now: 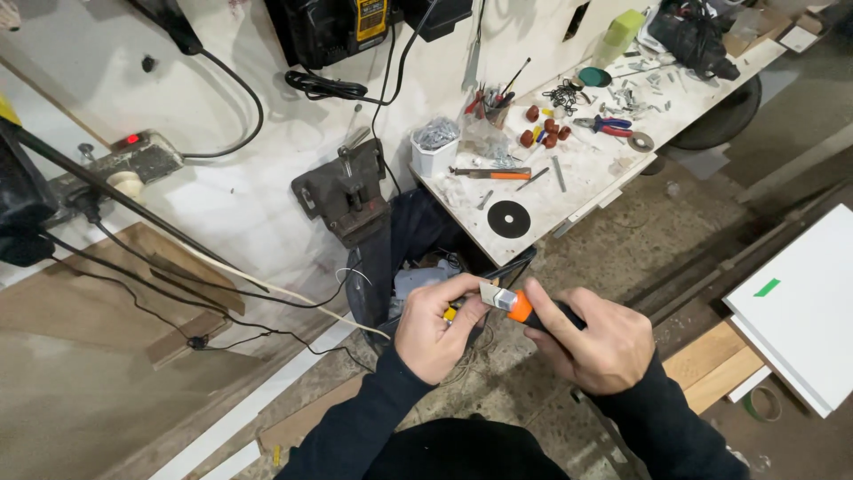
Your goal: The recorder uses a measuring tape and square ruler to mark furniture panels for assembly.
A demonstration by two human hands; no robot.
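Note:
My right hand (pixel 591 342) grips an orange and black utility knife (pixel 518 305), its short blade pointing left toward my other hand. My left hand (pixel 435 324) pinches a small yellow piece (pixel 451 313) with thin wire trailing from it, right at the blade's tip. Both hands meet above a dark bin (pixel 382 276) on the floor. My sleeves are dark.
A white workbench (pixel 586 178) at the upper right carries a black disc (pixel 509 219), pliers (pixel 604 124), brown caps, a white cup of screws (pixel 435 147) and an orange-handled tool (pixel 489 174). A vise (pixel 346 191) stands left of it. Cables cross the wall. White boards (pixel 800 302) lie at right.

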